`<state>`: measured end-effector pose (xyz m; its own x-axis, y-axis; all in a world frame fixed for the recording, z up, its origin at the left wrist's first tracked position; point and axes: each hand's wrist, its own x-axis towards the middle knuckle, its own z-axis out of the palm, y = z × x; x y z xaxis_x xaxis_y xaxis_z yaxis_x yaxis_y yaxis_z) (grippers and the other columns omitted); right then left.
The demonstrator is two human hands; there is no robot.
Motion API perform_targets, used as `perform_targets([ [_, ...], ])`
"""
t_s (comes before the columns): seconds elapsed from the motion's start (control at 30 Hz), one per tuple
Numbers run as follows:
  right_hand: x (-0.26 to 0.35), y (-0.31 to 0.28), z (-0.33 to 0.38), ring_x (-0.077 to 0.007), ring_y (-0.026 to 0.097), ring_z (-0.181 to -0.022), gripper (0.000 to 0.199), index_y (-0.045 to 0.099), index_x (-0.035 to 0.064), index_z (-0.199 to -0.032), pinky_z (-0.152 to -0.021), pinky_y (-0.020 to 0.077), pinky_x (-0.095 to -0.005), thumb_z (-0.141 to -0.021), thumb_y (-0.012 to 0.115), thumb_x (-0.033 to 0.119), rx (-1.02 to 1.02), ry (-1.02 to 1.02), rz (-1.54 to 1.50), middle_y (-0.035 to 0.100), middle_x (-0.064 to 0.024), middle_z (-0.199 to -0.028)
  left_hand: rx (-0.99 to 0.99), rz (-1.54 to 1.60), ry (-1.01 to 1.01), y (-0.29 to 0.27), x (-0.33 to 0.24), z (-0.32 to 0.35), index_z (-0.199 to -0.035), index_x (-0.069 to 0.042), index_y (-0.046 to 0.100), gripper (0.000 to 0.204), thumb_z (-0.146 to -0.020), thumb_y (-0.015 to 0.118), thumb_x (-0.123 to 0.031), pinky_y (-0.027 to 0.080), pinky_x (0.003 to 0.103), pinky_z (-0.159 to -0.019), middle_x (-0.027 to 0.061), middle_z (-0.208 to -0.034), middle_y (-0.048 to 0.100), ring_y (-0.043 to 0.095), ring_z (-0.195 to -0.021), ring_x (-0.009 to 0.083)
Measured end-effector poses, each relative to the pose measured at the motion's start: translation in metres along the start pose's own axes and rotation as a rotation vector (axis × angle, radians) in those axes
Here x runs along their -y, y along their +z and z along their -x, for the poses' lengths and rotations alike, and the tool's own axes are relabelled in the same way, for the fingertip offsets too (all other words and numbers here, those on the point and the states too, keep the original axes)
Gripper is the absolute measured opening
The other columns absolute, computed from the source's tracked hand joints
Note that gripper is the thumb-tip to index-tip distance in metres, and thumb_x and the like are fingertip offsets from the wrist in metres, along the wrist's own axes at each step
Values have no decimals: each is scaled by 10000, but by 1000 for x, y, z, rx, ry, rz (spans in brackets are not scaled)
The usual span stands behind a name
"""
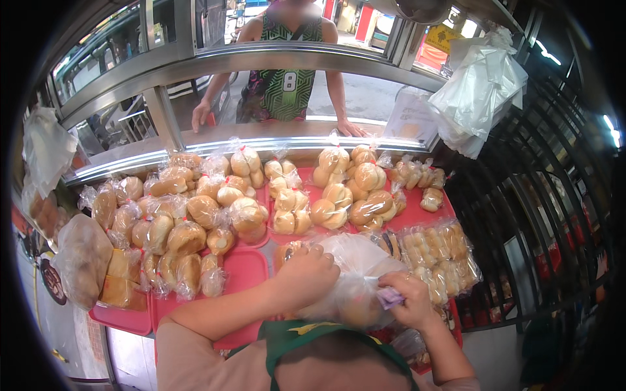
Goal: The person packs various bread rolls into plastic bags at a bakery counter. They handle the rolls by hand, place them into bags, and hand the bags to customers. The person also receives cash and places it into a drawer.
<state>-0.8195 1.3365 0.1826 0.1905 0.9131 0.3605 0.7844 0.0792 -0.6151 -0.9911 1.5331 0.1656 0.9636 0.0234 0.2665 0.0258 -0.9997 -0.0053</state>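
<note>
A translucent white plastic bag (362,260) with bread inside hangs in front of my body, stretched between my two hands. My left hand (308,277) is closed in a fist at the bag's left upper edge; its fingertips are partly hidden. On the other side, my right hand (409,298) is closed around a folded purple paper that looks like a banknote (390,298), and it also touches the bag's right edge. Packs of small rolls (440,251) in clear wrap lie just beyond my right hand.
Red trays (244,264) carry several bagged buns (186,238) and loaves. Bundles of plastic bags hang at the right (479,91) and left (47,150). Across the metal-framed window (261,62), a person in a green patterned top (287,85) rests a hand on the ledge.
</note>
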Motion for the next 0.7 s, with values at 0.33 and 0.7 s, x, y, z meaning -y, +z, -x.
perform_targets([
  [0.33, 1, -20, -1, -180, 653, -730, 155, 685, -1, -933, -661, 508, -311, -790, 726, 42, 509, 704, 52, 694, -78, -805, 26, 299, 358, -1, -37, 3, -891, -70, 612, 142, -789, 587, -165, 506, 334, -679, 95, -970, 554, 602, -913, 237],
  [0.7, 6, 36, -11, -97, 620, -758, 195, 659, 0, -1047, -632, 473, -227, -855, 648, -32, -354, 659, -1065, 673, -34, -915, -466, 201, 288, 6, -8, -40, -892, -76, 590, 136, -799, 590, -176, 486, 371, -738, 68, -927, 613, 600, -933, 243],
])
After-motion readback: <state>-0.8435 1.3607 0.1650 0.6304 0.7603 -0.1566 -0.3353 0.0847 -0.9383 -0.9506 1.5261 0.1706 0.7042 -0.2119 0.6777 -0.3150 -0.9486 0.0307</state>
